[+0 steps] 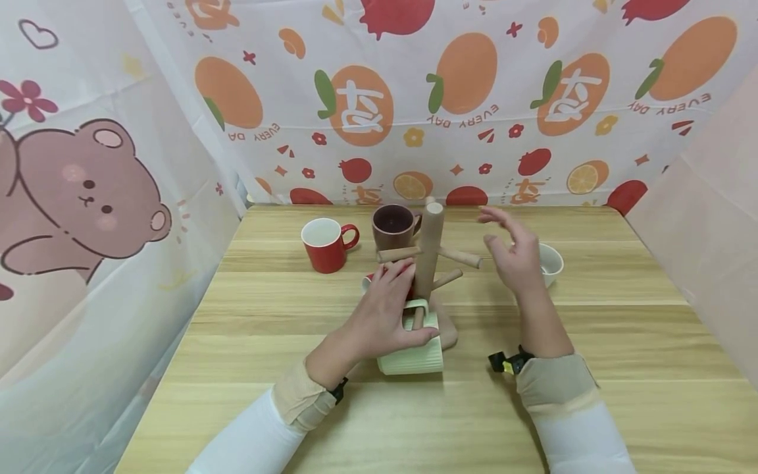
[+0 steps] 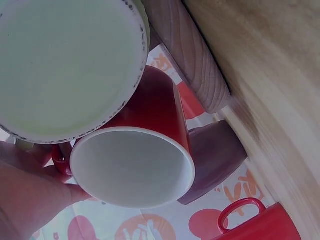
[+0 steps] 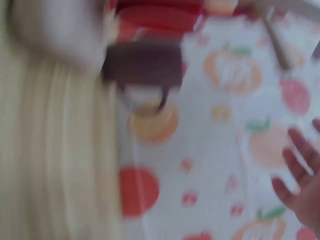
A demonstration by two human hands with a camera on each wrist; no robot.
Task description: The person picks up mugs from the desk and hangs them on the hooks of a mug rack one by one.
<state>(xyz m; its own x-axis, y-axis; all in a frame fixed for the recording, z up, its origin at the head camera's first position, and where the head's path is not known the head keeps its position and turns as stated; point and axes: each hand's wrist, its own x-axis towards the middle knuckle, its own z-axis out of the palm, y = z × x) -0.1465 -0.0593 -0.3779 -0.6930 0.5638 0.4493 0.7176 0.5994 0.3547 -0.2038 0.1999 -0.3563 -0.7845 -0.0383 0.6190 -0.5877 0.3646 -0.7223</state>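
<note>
My left hand (image 1: 385,319) is over a wooden mug tree (image 1: 430,250), its fingers curled at the handle of a red mug (image 2: 160,100) with a white inside. One fingertip touches that mug's rim; the thumb reaches across a pale green ribbed mug (image 1: 417,359). The green mug hangs by its handle from the front peg, its bottom towards the left wrist camera. Most of the red mug is hidden under the hand in the head view. My right hand (image 1: 518,257) is raised right of the tree, fingers spread and slightly bent, holding nothing.
Behind the tree stands a dark brown mug (image 1: 392,227), with another red mug (image 1: 327,253) to its left. A white cup (image 1: 551,260) is partly hidden by my right hand. A printed cloth (image 1: 408,151) hangs at the table's (image 1: 237,355) back edge.
</note>
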